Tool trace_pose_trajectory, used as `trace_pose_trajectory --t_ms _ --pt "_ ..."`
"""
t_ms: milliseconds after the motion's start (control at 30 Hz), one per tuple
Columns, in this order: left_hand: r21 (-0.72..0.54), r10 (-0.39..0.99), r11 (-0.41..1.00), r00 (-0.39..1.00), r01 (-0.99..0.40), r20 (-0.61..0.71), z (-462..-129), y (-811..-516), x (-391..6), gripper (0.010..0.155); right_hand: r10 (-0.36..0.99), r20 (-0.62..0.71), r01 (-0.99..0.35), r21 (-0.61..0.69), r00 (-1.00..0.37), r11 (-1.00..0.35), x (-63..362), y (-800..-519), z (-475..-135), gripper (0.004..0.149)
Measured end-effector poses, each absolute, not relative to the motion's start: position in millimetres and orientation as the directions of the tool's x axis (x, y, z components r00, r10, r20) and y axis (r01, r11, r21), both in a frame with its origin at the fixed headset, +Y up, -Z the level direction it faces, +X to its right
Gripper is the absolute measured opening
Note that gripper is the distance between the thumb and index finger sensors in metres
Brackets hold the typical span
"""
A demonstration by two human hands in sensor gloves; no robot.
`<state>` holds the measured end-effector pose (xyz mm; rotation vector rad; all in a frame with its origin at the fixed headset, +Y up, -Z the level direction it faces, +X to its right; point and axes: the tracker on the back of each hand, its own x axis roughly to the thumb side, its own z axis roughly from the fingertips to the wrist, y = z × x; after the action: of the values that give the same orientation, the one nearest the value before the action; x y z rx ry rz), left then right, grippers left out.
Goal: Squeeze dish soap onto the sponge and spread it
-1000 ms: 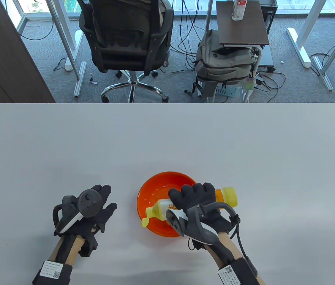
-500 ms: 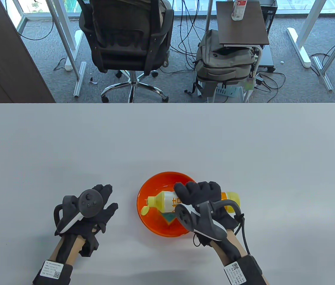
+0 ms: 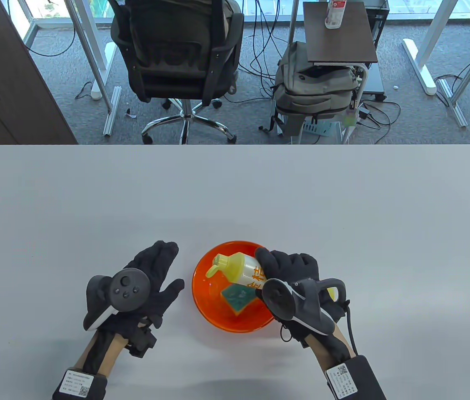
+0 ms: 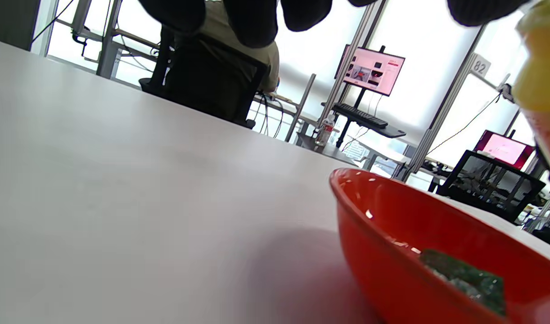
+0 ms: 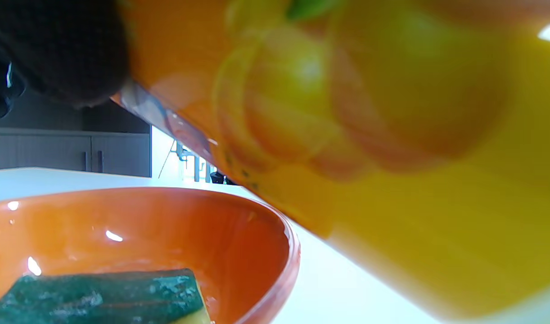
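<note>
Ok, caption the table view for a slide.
Right hand holds the dish soap bottle over the sponge in the orange bowl.

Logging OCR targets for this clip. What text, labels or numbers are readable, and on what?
"82": white sign on a post by the windows, left wrist view.
Dish soap bottle in the right hand: orange characters on its label, partly hidden by the glove, not readable.
Wrist tags with QR codes on the left cuff and right cuff: print too small.
White bottle on the side table: red label, unreadable.
Monitor screens: too small.
</note>
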<state>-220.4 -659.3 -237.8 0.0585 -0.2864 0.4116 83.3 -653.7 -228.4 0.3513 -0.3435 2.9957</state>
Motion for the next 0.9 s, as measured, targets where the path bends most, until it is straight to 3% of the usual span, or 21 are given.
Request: trace_pose_trajectory --t_ms 400,600,900 --pt "0.161 0.333 0.869 0.794 -0.468 0.509 -216.7 -595.7 -174.7 0.070 0.236 0.258 -0.298 -0.234 -0.937 -0.926 91.5 -648.9 -224.5 0.083" --pt "0.203 0.236 0.890 0.793 -0.408 0.561 -213.1 -593.6 -159.4 0.065 0.298 0.262 -0.357 -0.213 -0.918 -0.910 93.8 -649.3 -224.9 0.083" --pt "0.265 0.162 0.902 0.837 -0.340 0.523 -218.4 -604.1 -157.5 0.062 0.380 0.257 -0.425 -0.148 -0.888 -0.893 95.3 -653.7 -228.2 0.083"
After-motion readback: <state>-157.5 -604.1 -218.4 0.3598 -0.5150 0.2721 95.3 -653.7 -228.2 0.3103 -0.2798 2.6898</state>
